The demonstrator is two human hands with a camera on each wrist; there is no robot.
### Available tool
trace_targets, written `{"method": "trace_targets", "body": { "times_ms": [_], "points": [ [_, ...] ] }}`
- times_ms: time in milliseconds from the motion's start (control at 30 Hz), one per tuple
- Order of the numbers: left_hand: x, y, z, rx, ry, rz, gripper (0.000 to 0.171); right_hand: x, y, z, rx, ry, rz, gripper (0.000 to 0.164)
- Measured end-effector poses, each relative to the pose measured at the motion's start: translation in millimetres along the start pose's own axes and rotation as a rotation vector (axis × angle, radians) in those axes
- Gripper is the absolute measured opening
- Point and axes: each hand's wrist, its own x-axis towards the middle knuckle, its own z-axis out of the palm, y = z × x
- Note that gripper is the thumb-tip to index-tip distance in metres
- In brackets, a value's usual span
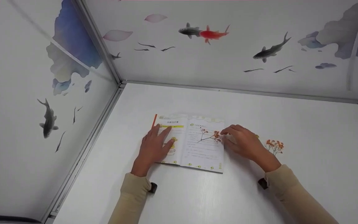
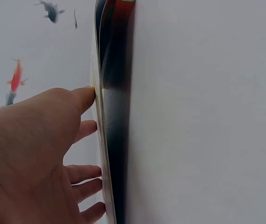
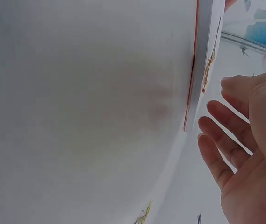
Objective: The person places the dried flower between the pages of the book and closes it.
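Note:
An open book (image 1: 197,160) with printed pages lies on the white table. My left hand (image 1: 154,146) rests spread on its left page, and in the left wrist view the fingertips of this hand (image 2: 34,144) press along the page. On the right page lies a small dried flower sprig (image 1: 209,137) with orange blossoms and a thin stem. My right hand (image 1: 244,143) hovers by the page's right edge, fingertips close to the blossoms. In the right wrist view, its fingers (image 3: 231,154) are loosely bent and apart from the sprig (image 3: 208,70), with nothing between them.
Another orange flower sprig (image 1: 274,146) lies on the table right of my right hand, and a bit of yellow (image 1: 257,136) shows behind that hand. White panels with painted fish (image 1: 270,49) enclose the table (image 1: 182,199) at the back and left.

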Motion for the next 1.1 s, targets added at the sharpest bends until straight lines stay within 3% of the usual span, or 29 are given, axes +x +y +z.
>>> {"method": "trace_targets", "body": {
  "times_ms": [367, 633, 900, 1100],
  "points": [
    [0.5, 9.3, -2.7, 0.047, 0.052, 0.034, 0.055, -7, 7, -2, 0.044, -0.093, 0.066, 0.057],
    [-1.8, 30.3, 0.6, 0.049, 0.171, 0.279, 0.053, -7, 10, 0, 0.049, -0.161, 0.107, 0.074],
    [-17.5, 52.0, 10.4, 0.022, 0.094, 0.463, 0.035, -7, 7, 1, 0.033, -0.199, 0.126, 0.082],
    [-29.2, 56.6, 13.1, -0.005, 0.044, 0.535, 0.053, -9, 6, 1, 0.043, -0.217, 0.132, 0.083]
  ]
}}
